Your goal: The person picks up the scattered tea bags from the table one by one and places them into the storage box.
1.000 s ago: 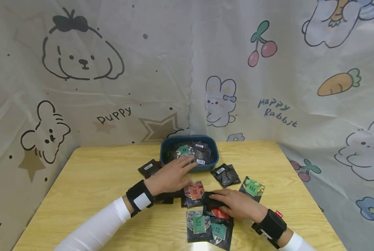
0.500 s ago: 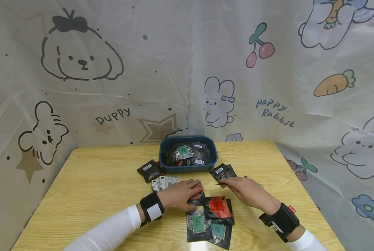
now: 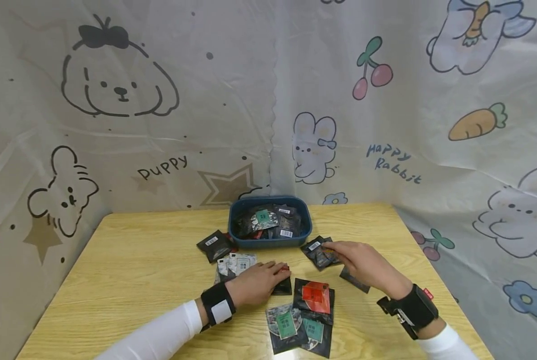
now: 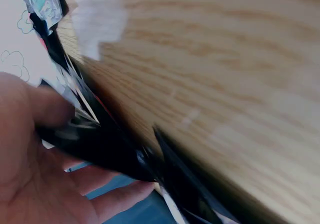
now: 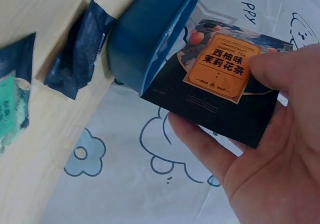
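My right hand [image 3: 369, 262] pinches a black tea sachet with an orange label [image 5: 217, 64] between thumb and fingers. That sachet is raised above the table, right of the blue tub, and mostly hidden by the hand in the head view. Left of centre, my left hand [image 3: 254, 282] is low over the table. In the left wrist view its thumb and fingers grip a dark tea sachet [image 4: 100, 144], somewhat blurred. A dark sachet with a red part [image 3: 283, 286] shows by its fingertips.
A blue tub [image 3: 270, 243] full of sachets stands at the back. Dark sachets [image 3: 315, 252] lie to its right, another [image 3: 214, 246] to its left. White-labelled sachets [image 3: 241, 262] lie behind my left hand. Nearer are a red sachet [image 3: 314, 300] and green-labelled ones [image 3: 286, 327].
My right hand moved from the red sachet pile up and right toward the tub's side. My left hand drew back from the tub's front, uncovering the white-labelled sachets. The front green-labelled sachet shifted slightly.
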A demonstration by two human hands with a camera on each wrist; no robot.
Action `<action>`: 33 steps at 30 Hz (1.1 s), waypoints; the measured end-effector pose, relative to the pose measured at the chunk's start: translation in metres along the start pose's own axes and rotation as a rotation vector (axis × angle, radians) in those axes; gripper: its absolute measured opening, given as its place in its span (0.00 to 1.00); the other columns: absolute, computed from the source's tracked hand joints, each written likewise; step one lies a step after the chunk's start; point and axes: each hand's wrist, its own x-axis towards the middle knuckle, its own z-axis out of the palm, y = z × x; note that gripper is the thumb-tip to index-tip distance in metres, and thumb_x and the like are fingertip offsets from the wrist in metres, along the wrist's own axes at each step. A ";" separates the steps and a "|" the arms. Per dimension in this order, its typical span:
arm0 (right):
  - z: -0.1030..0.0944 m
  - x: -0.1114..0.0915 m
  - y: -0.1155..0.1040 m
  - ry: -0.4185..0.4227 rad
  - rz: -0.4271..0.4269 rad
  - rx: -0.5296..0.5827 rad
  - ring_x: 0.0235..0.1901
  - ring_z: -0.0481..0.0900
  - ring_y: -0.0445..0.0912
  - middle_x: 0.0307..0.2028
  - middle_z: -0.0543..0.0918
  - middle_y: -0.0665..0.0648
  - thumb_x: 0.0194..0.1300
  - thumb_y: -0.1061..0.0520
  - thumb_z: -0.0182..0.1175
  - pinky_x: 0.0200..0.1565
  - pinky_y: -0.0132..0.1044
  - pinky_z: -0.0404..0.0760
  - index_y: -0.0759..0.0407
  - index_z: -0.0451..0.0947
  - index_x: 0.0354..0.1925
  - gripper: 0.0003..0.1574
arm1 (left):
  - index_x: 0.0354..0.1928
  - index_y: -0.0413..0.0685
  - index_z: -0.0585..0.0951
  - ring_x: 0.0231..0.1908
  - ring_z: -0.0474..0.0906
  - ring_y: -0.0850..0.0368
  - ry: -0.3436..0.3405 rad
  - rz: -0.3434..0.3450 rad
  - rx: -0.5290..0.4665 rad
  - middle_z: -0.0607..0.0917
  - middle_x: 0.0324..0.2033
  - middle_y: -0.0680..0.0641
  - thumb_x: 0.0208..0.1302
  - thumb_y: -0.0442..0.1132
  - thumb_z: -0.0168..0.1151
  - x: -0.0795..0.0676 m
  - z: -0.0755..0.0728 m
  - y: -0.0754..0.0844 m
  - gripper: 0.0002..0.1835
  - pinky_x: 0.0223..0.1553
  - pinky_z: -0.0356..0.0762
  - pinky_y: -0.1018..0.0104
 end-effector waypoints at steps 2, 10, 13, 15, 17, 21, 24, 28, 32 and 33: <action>-0.003 0.005 0.001 0.027 -0.003 0.006 0.48 0.75 0.41 0.51 0.78 0.49 0.67 0.61 0.52 0.46 0.41 0.78 0.46 0.67 0.62 0.26 | 0.67 0.55 0.62 0.59 0.64 0.49 0.046 0.016 0.021 0.66 0.63 0.45 0.65 0.36 0.53 -0.004 -0.002 0.000 0.28 0.53 0.72 0.54; -0.003 0.048 0.010 0.167 -0.099 0.028 0.55 0.70 0.47 0.58 0.72 0.54 0.71 0.59 0.46 0.51 0.47 0.75 0.50 0.64 0.65 0.25 | 0.66 0.54 0.65 0.56 0.68 0.54 0.132 0.008 0.037 0.71 0.60 0.47 0.62 0.31 0.54 -0.026 -0.014 0.006 0.29 0.48 0.76 0.57; 0.000 0.068 0.016 0.221 -0.131 0.016 0.54 0.70 0.49 0.58 0.72 0.56 0.72 0.59 0.45 0.50 0.48 0.76 0.51 0.64 0.64 0.24 | 0.66 0.54 0.64 0.55 0.69 0.55 0.153 0.008 0.027 0.71 0.60 0.48 0.59 0.30 0.57 -0.033 -0.019 0.010 0.32 0.47 0.77 0.58; 0.002 0.081 0.018 0.253 -0.144 0.009 0.54 0.70 0.50 0.58 0.72 0.56 0.71 0.59 0.46 0.50 0.49 0.76 0.51 0.65 0.64 0.24 | 0.66 0.54 0.64 0.55 0.69 0.55 0.164 0.009 0.037 0.71 0.60 0.48 0.57 0.29 0.58 -0.038 -0.022 0.012 0.33 0.47 0.77 0.59; 0.006 0.094 0.019 0.282 -0.152 0.017 0.54 0.70 0.51 0.58 0.72 0.57 0.71 0.60 0.47 0.50 0.50 0.75 0.52 0.65 0.64 0.24 | 0.67 0.54 0.64 0.55 0.69 0.56 0.170 0.002 0.050 0.71 0.60 0.50 0.56 0.29 0.59 -0.043 -0.024 0.013 0.35 0.46 0.77 0.60; 0.017 0.114 0.023 0.336 -0.147 0.043 0.56 0.68 0.51 0.59 0.71 0.58 0.69 0.63 0.48 0.53 0.50 0.73 0.52 0.65 0.64 0.26 | 0.67 0.56 0.63 0.54 0.70 0.57 0.180 -0.013 0.046 0.71 0.60 0.51 0.57 0.30 0.59 -0.048 -0.028 0.014 0.35 0.44 0.78 0.62; 0.028 0.123 0.027 0.275 -0.122 0.043 0.61 0.62 0.52 0.62 0.66 0.60 0.70 0.59 0.49 0.58 0.54 0.67 0.52 0.61 0.66 0.27 | 0.67 0.57 0.62 0.55 0.69 0.56 0.180 -0.021 0.013 0.70 0.60 0.50 0.58 0.31 0.58 -0.049 -0.032 0.015 0.34 0.44 0.78 0.61; 0.041 0.122 0.026 -0.009 -0.038 0.028 0.67 0.45 0.56 0.70 0.49 0.61 0.66 0.42 0.52 0.61 0.65 0.50 0.50 0.50 0.71 0.41 | 0.68 0.57 0.62 0.55 0.69 0.57 0.164 -0.043 0.002 0.69 0.61 0.50 0.59 0.32 0.58 -0.053 -0.037 0.014 0.34 0.45 0.78 0.61; 0.050 0.115 0.020 -0.156 0.019 0.032 0.68 0.38 0.57 0.71 0.41 0.58 0.60 0.33 0.55 0.61 0.68 0.41 0.45 0.46 0.72 0.50 | 0.67 0.56 0.62 0.54 0.70 0.57 0.186 -0.079 0.022 0.70 0.61 0.50 0.61 0.34 0.59 -0.060 -0.044 0.008 0.33 0.45 0.78 0.62; 0.051 0.113 0.019 -0.148 0.014 0.031 0.68 0.39 0.58 0.71 0.42 0.58 0.60 0.33 0.56 0.61 0.68 0.42 0.45 0.47 0.71 0.49 | 0.67 0.55 0.62 0.54 0.70 0.57 0.202 -0.086 0.028 0.71 0.60 0.50 0.61 0.34 0.58 -0.061 -0.047 0.005 0.32 0.45 0.78 0.62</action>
